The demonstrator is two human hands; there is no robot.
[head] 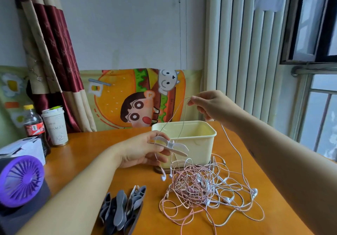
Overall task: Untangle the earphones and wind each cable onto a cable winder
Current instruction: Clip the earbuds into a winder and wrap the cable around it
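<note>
orange wooden table (pixel 87 143) is taking up the lower half of the view, with everything sitting on it. a big tangle of earphones (pixel 209 189), pink and white cables mixed, is lying right of centre, just in front of the cream tub (pixel 193 139); some loops are reaching the tub's base. the tub is standing upright toward the back. a purple fan (pixel 20 180) is sitting at the near left edge, with a white box (pixel 23 147) behind it. a pile of grey cable winders (pixel 120 207) is lying at the near edge, just left of the tangle and apart from it. a cola bottle (pixel 34 125) and paper cup (pixel 55 127) are standing side by side at back left.

left hand (pixel 142 150) is hovering in front of the tub, thumb and fingers curling round a white cable winder (pixel 171 146) and holding it roughly level. right hand (pixel 209 105) is raised higher, near the tub's right rim, thumb and forefinger pinching a thin cable (pixel 184 118). the cable is running from the winder up to the pinch, and from the right hand a strand is dropping into the tangle. two white earbuds (pixel 163 177) are dangling below the winder at the tangle's left edge; can't tell if they're touching the wood.
</note>
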